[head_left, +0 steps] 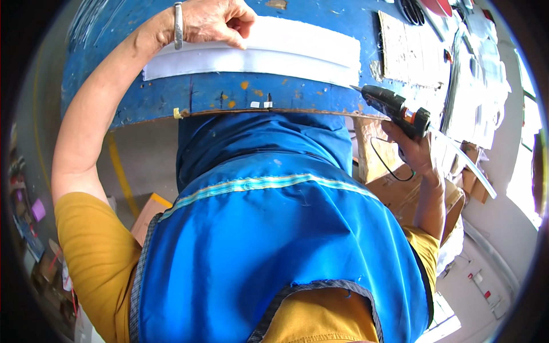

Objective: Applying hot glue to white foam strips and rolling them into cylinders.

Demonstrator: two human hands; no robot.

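**Glue gun off the table edge, strip pinned**

Near right, past the blue painted table's [229, 97] edge, the right hand [414, 150] is clamped on a black hot-glue gun [394, 107] over cardboard boxes [400, 191]. Farther left, the left hand's [214, 22] curled fingers press a long white foam strip [286, 54].

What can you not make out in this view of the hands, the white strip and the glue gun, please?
- Head view: the left hand rests on the white strip; its fingertips curl under, so any pinch is hidden.
- The right hand holds the glue gun; its trigger finger is hidden by the gun body.
- The blue table: its near underside is hidden by the apron.
- Clutter top right: too small and warped by the fisheye rim.
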